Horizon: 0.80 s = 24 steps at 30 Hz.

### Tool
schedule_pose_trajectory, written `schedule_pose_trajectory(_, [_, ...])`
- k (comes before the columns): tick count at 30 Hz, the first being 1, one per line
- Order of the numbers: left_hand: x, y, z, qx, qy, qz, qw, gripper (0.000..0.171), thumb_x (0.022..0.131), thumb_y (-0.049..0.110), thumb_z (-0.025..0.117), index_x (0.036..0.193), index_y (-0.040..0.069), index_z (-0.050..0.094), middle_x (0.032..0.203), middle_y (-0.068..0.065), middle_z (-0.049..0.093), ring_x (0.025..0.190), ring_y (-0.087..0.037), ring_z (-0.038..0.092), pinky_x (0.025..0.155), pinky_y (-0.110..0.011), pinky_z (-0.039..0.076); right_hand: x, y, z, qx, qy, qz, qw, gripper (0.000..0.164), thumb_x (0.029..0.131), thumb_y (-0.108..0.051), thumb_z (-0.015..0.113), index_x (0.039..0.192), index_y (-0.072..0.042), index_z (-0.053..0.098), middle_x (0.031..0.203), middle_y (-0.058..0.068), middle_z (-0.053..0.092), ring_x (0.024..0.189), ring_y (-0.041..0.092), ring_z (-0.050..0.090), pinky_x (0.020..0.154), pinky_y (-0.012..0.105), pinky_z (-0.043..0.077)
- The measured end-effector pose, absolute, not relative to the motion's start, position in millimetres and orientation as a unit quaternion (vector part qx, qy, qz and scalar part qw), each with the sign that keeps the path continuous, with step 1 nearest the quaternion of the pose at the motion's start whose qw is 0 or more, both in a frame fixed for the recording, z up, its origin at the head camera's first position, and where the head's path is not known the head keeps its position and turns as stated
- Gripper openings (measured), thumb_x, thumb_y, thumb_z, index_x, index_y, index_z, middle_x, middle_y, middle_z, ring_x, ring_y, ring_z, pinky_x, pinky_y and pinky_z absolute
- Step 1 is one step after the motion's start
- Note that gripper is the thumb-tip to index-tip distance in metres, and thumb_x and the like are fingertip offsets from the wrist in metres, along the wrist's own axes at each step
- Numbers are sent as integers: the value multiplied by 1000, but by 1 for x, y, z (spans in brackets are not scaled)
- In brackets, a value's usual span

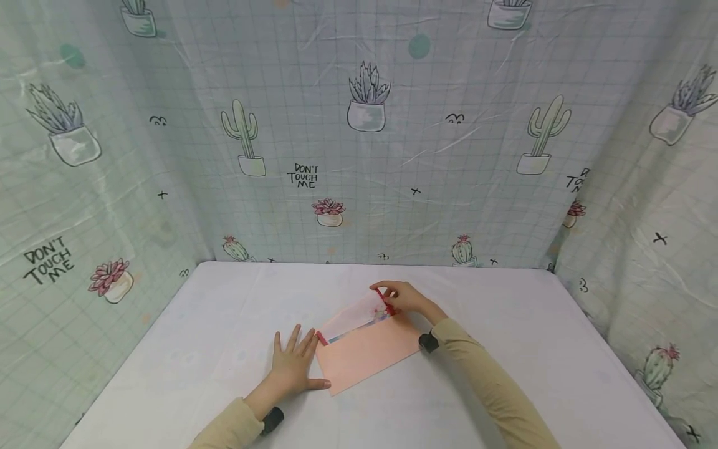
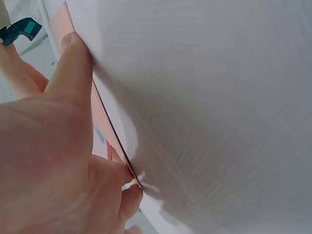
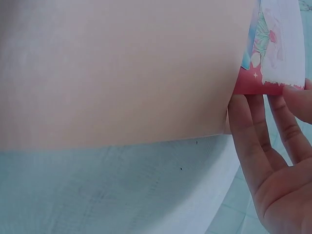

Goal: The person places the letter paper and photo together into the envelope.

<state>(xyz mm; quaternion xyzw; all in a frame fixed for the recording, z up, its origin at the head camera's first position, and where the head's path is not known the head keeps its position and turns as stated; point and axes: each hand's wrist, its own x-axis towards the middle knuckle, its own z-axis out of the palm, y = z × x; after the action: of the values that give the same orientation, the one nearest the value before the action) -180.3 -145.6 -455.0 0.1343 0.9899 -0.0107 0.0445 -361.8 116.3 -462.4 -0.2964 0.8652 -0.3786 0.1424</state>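
Note:
On the white table lies a peach envelope (image 1: 367,355), tilted so its right end is farther away. A printed card (image 1: 353,318) with red ends and a pale middle sticks out along the envelope's far edge; its lower part is hidden inside. My right hand (image 1: 406,296) pinches the card's right red end, thumb on top and fingers beneath, as the right wrist view shows on the card (image 3: 280,48). With fingers spread, my left hand (image 1: 294,365) touches the envelope's left edge. Its thumb (image 2: 73,63) presses near one corner and other fingertips touch near the opposite corner.
The white table (image 1: 224,324) extends around the envelope on all sides. A cloth (image 1: 359,156) printed with cacti hangs behind it and along both sides. Each wrist wears a dark band, such as the right wrist camera (image 1: 429,342).

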Motion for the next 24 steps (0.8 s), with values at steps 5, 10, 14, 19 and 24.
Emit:
schedule_pose_trajectory(5, [-180, -146, -454, 134, 990, -3, 49, 97, 66, 66, 58, 135, 2, 34, 144, -12, 30, 135, -39, 15, 101, -67, 7, -364, 120, -467, -303, 849, -415, 127, 28, 89, -8, 50, 114, -17, 60, 86, 7, 63, 54, 13, 55, 50, 25, 50])
schedule_pose_trajectory(10, [-179, -146, -454, 132, 990, 2, 54, 97, 66, 66, 58, 135, 2, 34, 144, -13, 30, 135, -39, 15, 100, -68, 7, -358, 121, -467, -269, 864, -412, 110, 20, 86, -2, 53, 103, -2, 63, 86, 15, 63, 60, 16, 58, 54, 27, 53])
schedule_pose_trajectory(14, [-178, -146, -453, 130, 990, 2, 58, 97, 66, 66, 58, 135, 2, 34, 145, -13, 30, 135, -39, 15, 100, -68, 7, -357, 123, -468, -259, 867, -410, 116, 19, 87, -1, 53, 102, -2, 64, 85, 15, 64, 62, 15, 58, 57, 26, 53])
schedule_pose_trajectory(19, [-177, -145, -450, 129, 990, 1, 56, 96, 66, 66, 59, 135, 2, 34, 144, -12, 31, 135, -39, 15, 101, -67, 7, -357, 125, -466, -273, 861, -409, 129, 23, 87, 2, 50, 102, -6, 65, 73, 15, 62, 58, 15, 55, 54, 24, 48])
schedule_pose_trajectory(24, [-177, -145, -450, 132, 990, 0, 51, 96, 66, 65, 59, 135, 2, 35, 144, -12, 31, 135, -39, 16, 100, -67, 8, -357, 124, -467, -285, 868, -384, 130, 26, 88, 2, 48, 102, -9, 66, 62, 11, 59, 52, 10, 48, 49, 19, 37])
